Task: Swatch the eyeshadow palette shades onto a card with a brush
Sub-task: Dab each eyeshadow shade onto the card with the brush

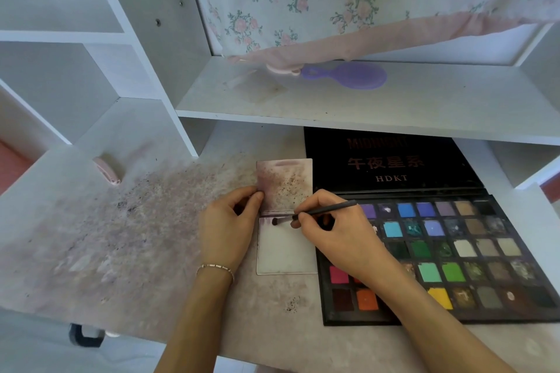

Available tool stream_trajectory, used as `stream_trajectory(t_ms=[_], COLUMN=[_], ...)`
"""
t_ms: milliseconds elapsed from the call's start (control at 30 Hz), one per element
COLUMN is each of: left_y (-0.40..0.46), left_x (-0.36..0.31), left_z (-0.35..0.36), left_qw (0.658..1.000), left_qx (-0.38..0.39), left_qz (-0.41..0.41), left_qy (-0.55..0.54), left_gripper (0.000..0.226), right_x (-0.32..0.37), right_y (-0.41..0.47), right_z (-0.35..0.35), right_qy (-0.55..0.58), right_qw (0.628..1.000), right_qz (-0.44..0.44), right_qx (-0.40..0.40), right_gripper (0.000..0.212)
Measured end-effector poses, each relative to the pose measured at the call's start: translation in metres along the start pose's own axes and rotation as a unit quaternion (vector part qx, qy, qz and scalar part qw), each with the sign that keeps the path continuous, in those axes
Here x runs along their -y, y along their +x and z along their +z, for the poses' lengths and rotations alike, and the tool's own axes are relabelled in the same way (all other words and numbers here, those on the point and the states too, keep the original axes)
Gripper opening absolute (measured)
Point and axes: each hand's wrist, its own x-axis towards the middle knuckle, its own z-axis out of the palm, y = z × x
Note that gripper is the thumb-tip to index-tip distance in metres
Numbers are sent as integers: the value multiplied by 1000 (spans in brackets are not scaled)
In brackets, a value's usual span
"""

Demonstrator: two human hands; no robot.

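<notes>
Powder-stained desk (127, 221) carries the card (286, 254) pressed against the open palette (454, 254), so the left hand (227, 230) pinches the card's edge to steady it while the right hand (330, 227) grips the brush (315, 213), tip down on its top corner.

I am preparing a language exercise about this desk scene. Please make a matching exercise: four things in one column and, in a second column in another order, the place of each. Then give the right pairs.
Things
1. brush
2. purple hairbrush
3. eyeshadow palette
4. bracelet

Places
A. lying on the upper shelf
B. open on the desk, right of the card
C. on the left wrist
D. held in the right hand, tip on the card

Pairs: 1-D, 2-A, 3-B, 4-C

The left hand holds the card at its left edge.
</notes>
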Motion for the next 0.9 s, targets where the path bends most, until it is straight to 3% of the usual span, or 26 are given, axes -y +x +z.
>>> stream_trajectory(t_ms=[900], left_y=[-1], left_x=[1], left_z=[0], left_qw=[1000], left_qx=[1], left_qz=[7], left_qy=[-10], left_gripper=[11], right_x=[-2], right_y=[0], right_z=[0], right_qy=[-7], right_qw=[1000], right_qz=[7], right_qx=[5], right_gripper=[11])
